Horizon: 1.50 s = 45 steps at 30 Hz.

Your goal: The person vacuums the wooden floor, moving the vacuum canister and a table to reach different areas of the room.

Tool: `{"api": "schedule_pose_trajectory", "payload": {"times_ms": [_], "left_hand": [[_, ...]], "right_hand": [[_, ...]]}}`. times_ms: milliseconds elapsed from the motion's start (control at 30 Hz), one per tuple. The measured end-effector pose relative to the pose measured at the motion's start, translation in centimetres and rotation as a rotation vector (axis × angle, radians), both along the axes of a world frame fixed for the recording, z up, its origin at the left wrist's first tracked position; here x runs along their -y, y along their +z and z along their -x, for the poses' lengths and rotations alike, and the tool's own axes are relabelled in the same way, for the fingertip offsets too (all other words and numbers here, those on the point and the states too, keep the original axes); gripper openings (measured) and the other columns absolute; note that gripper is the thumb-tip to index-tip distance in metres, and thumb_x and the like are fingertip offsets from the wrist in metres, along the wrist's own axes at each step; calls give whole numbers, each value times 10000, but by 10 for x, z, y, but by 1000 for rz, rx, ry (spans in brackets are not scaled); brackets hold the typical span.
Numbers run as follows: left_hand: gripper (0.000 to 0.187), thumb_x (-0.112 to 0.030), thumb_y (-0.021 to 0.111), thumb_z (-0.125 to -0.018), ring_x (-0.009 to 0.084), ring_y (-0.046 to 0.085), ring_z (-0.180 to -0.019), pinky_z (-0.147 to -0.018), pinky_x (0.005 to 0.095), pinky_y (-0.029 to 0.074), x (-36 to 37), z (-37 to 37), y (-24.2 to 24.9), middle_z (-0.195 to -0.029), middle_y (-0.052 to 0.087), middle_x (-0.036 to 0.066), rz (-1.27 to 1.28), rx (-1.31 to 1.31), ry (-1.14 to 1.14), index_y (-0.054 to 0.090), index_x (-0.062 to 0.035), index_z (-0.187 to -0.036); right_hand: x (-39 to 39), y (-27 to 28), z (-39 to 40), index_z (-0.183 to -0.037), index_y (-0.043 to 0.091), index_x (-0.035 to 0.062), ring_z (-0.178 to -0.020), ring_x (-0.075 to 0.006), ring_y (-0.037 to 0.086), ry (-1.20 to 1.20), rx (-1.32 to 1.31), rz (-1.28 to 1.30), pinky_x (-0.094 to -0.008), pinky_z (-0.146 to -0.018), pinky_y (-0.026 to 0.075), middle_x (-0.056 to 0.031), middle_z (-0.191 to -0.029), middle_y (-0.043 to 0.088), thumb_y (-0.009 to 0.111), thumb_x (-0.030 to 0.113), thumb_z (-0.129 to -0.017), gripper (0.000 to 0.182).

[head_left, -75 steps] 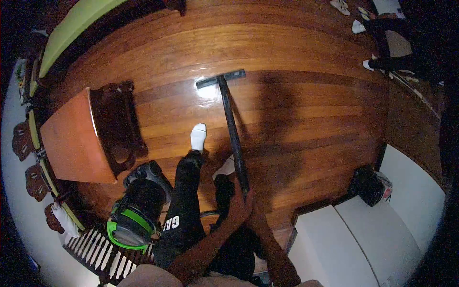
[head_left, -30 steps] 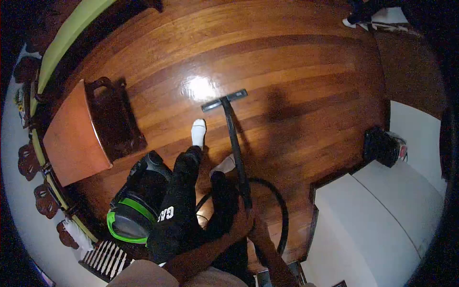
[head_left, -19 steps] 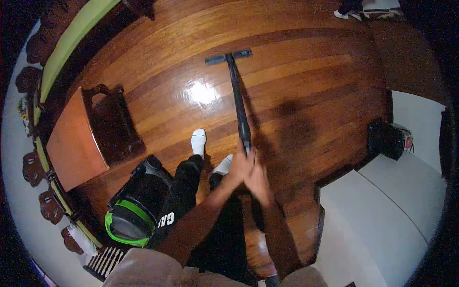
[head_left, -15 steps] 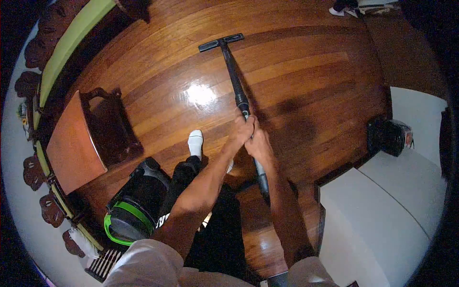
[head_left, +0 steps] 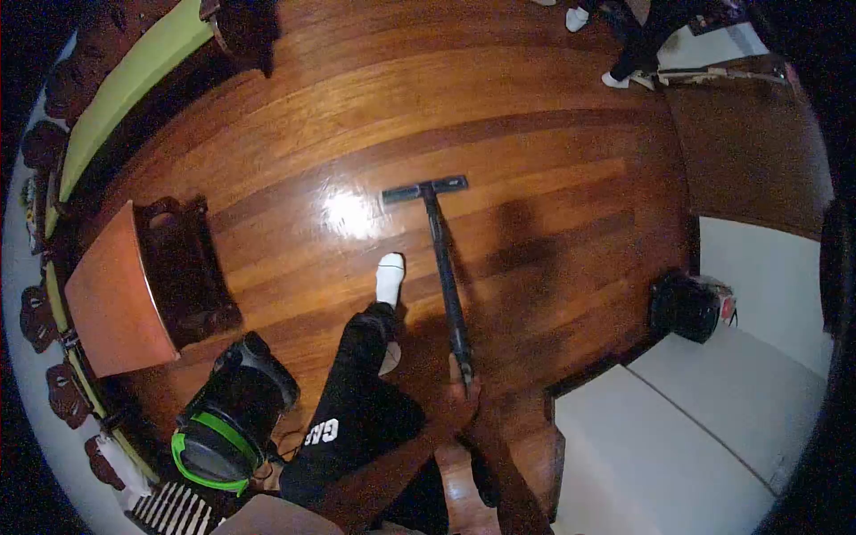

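A black vacuum cleaner wand (head_left: 446, 276) slants across the floor away from me, ending in a wide flat floor head (head_left: 425, 190) that rests on the wood. My left hand (head_left: 455, 401) is closed around the wand's near end. Close beside it, my right hand (head_left: 482, 412) also grips the tube, its fingers partly in shadow. Below the hands, the handle end is mostly hidden by my arms. To the left of my leg stands the black and green vacuum cleaner body (head_left: 223, 428).
A wooden table (head_left: 120, 294) and a long green-cushioned seat (head_left: 134, 98) line the left side. White cabinets (head_left: 660, 437) are at right, with a black object (head_left: 687, 308) near them. Another person's legs (head_left: 642, 49) show at the top right. My white-socked foot (head_left: 390, 276) is beside the wand.
Both hands have drawn the wand back towards my body, and the floor head has come nearer. The view has shifted, bringing another person's feet into sight at the top right.
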<state>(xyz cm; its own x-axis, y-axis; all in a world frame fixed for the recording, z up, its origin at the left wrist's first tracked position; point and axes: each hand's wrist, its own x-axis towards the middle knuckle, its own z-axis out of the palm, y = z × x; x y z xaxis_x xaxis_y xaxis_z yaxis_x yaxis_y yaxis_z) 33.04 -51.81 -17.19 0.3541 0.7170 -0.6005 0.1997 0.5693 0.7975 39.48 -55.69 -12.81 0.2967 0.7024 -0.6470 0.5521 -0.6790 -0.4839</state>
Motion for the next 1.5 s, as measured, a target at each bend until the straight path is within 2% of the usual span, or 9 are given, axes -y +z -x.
{"api": "schedule_pose_trajectory", "payload": {"times_ms": [233,367,767,800,1033,1167,1233,1400,1500], "left_hand": [[661,-330,522,-896,484,618,-805,-713,516,507,-281,-94,-30,-819,616,337,-29,-350,-273,268,34,-1385],[612,-330,510,-898,519,598,-842,-730,537,498,-362,-148,-49,-851,605,362,-112,-322,-227,321,93,-1298],[806,-341,501,-933,500,586,-954,-839,501,477,-190,-182,23,-1065,551,368,144,-207,-170,22,87,-1420],[816,-332,500,-938,498,583,-971,-851,499,473,-170,-179,39,-1100,541,368,208,-196,-208,-5,85,-1424],[838,-303,506,-947,473,592,-997,-865,482,477,-79,-213,47,-1181,536,349,186,-151,-341,-57,57,-1453],[784,-309,504,-939,461,637,-836,-732,479,511,-192,-271,-23,-1028,598,349,-102,-102,-43,31,20,-1472],[806,-318,510,-922,472,635,-803,-704,501,509,-272,-293,-27,-910,627,329,166,-267,-147,26,32,-1463],[564,-346,543,-891,460,633,-820,-670,506,505,-338,-344,-87,-831,634,312,-161,-394,-121,441,64,-1263],[644,-399,486,-918,435,642,-754,-648,490,512,-311,-373,-98,-811,656,264,-356,-373,51,323,18,-1381]], "right_hand": [[-248,-60,-93,-1332,385,-7,-910,-434,585,-246,-101,-83,-464,-756,477,-306,-1072,567,589,331,-856,618],[-329,-81,-152,-1319,381,11,-911,-469,578,26,103,-417,-494,-732,468,-312,-1007,575,551,302,-882,552],[-135,-14,-199,-1432,260,6,-1199,-456,454,101,-26,-218,-492,-996,388,-281,-1339,424,600,267,-892,690],[-179,63,-189,-1429,245,-28,-1199,-440,462,-20,-43,338,-498,-1005,385,-273,-1335,432,590,234,-900,684],[-76,51,-227,-1362,337,-11,-1205,-362,450,163,182,-37,-455,-1010,361,-228,-1285,459,506,208,-943,501],[-180,-27,-277,-1297,396,12,-1074,-350,525,-19,27,-5,-427,-905,418,-211,-1164,523,509,254,-939,446],[-246,-60,-298,-1264,426,24,-1008,-344,562,-104,-16,-50,-412,-852,446,-202,-1103,554,511,276,-937,422],[-331,-69,-349,-1116,519,17,-796,-422,629,-17,-32,-338,-467,-680,495,-234,-857,627,603,365,-852,444],[-312,-64,-372,-1092,551,-29,-818,-409,629,-17,-7,-294,-459,-703,503,-272,-859,625,648,337,-821,466]]}}
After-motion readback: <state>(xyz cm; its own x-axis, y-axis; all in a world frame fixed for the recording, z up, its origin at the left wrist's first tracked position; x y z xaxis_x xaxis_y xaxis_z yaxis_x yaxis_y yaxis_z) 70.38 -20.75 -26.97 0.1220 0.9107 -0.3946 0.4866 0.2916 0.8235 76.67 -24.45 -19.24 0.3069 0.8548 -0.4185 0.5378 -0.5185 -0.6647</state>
